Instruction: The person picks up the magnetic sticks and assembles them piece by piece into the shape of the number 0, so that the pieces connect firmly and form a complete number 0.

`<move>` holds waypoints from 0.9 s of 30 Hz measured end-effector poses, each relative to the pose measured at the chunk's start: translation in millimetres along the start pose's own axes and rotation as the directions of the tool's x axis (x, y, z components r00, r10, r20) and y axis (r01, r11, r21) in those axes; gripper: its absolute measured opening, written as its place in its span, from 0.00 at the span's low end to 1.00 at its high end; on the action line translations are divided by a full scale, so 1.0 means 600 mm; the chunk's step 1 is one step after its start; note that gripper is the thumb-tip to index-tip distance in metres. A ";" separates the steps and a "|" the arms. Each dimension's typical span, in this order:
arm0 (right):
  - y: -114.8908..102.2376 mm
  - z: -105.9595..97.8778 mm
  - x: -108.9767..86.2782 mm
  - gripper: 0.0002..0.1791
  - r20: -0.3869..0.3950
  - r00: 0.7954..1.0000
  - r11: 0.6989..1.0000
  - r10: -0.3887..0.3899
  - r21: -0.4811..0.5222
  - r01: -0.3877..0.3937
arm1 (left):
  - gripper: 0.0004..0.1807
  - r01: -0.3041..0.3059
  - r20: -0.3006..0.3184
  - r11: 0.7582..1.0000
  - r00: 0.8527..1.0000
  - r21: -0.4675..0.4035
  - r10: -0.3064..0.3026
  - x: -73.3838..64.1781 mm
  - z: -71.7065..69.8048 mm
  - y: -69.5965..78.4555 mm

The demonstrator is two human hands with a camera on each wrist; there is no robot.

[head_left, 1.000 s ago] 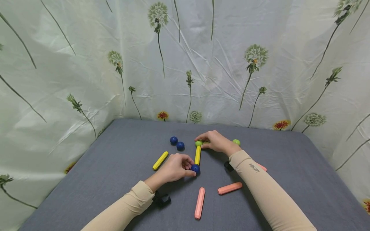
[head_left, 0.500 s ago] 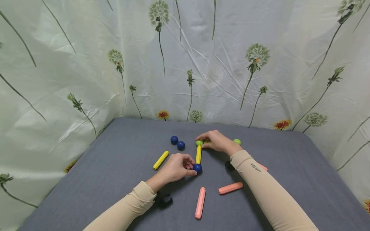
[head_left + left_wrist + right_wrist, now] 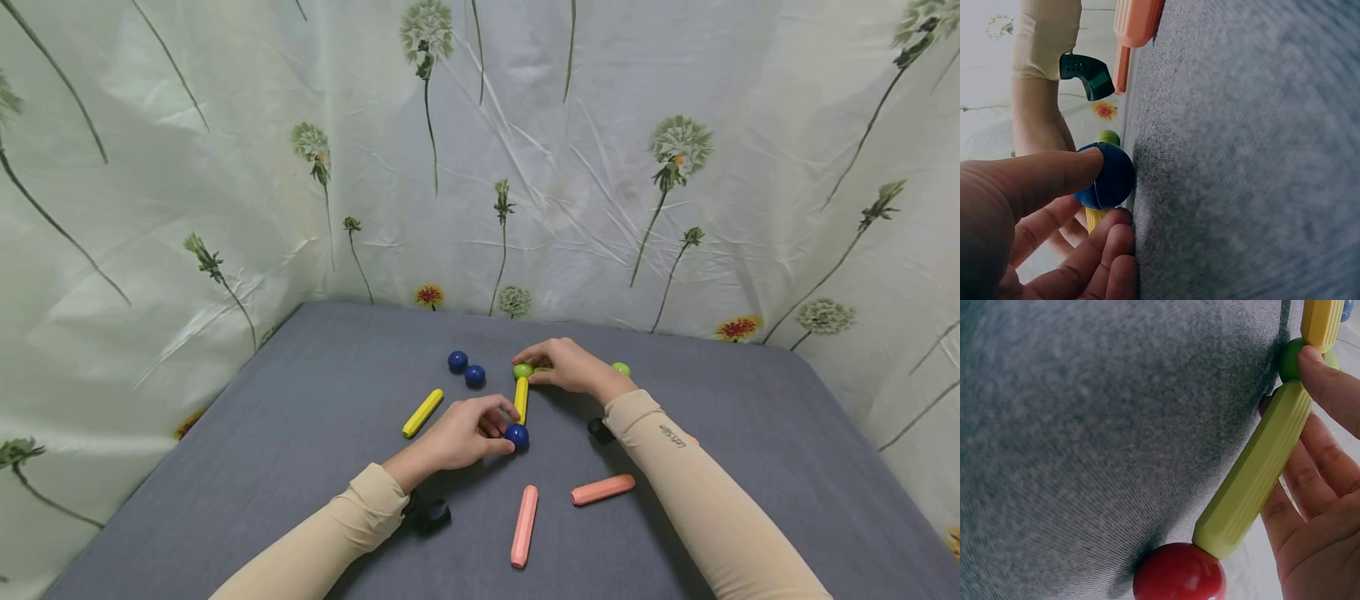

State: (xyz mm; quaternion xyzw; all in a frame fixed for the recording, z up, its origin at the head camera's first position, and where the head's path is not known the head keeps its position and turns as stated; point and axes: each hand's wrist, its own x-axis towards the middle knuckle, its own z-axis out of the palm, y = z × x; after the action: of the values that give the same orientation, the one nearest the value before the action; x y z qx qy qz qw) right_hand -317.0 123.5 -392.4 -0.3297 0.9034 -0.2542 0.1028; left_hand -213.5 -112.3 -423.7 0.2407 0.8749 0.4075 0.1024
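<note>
In the head view my left hand (image 3: 471,432) holds a glossy blue ball (image 3: 517,437), thumb on its near side and fingers bent around its far side. A yellow ridged rod (image 3: 521,402) runs from this ball to a green ball (image 3: 523,372). My right hand (image 3: 573,367) pinches the green ball between thumb and fingers. In the right wrist view a yellow-green rod (image 3: 1257,475) leads from the green ball (image 3: 1291,359) to a red ball (image 3: 1179,572); the right hand hides that red ball in the head view.
Two loose blue balls (image 3: 466,368) and a yellow rod (image 3: 423,412) lie left of the joined pieces. Two salmon-pink rods (image 3: 524,527) lie nearer the front, and another shows partly behind the right sleeve. Another green ball (image 3: 621,370) sits beyond the right wrist.
The head view has shifted slightly, so everything sits a bit further right. My left fingertips have moved up from the blue ball's side toward the near end of the yellow rod. My right hand keeps its grip.
</note>
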 end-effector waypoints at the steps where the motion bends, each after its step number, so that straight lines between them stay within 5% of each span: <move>1: 0.000 0.000 0.000 0.20 0.001 1.000 1.000 0.003 -0.001 -0.003 | 0.16 -0.002 0.006 1.000 1.000 -0.007 0.002 0.000 0.000 0.000; 15: -0.011 -0.002 -0.013 0.23 0.007 1.000 1.000 0.006 -0.021 -0.006 | 0.16 -0.019 0.047 1.000 0.999 -0.023 0.020 0.005 -0.002 -0.003; 27: -0.016 0.000 -0.033 0.20 -0.064 0.997 0.992 -0.032 -0.124 0.024 | 0.16 -0.028 0.063 0.999 0.998 -0.046 0.031 0.001 -0.008 -0.003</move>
State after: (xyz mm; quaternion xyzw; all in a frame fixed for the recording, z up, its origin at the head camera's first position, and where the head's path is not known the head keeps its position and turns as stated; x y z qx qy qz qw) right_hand -296.7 130.2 -386.7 -0.3396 0.9155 -0.2102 0.0488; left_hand -216.9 -116.3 -422.0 0.2642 0.8582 0.4205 0.1297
